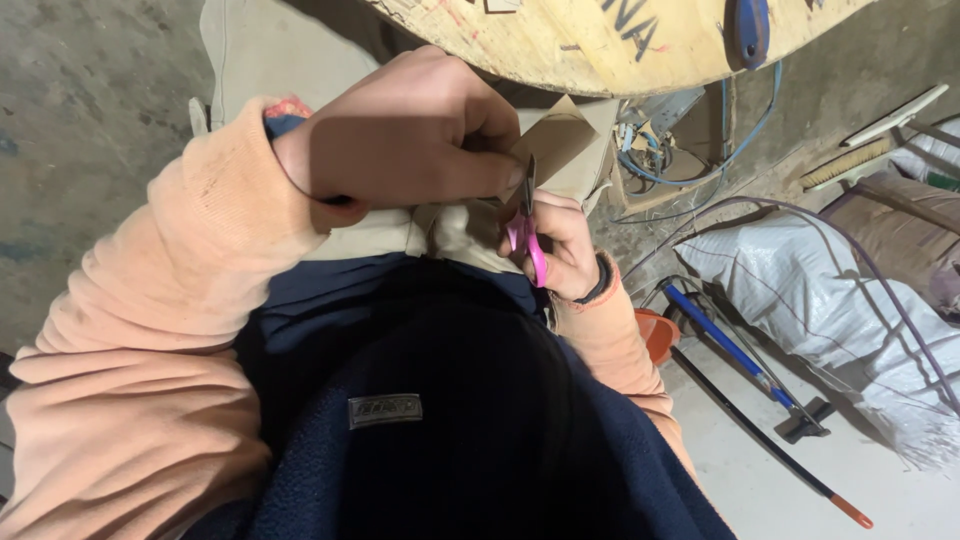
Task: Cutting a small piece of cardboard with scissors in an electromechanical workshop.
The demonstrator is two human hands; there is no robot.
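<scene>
At frame centre, the left hand [400, 135] is pinching a tan paper sheet [560, 150] while the right hand [560, 245], just below, is gripping pink-handled scissors [528, 225] whose blades are meeting the sheet's edge.

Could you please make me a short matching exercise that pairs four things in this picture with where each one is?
Things:
1. scissors with pink handles
2. piece of brown cardboard
3. white sack
4. blue-handled tool

Places:
A. on the floor beside the white sack
B. in the right hand
C. lying at the right of the picture
D. held by the left hand, at the blades

Pairs: 1-B, 2-D, 3-C, 4-A
</scene>
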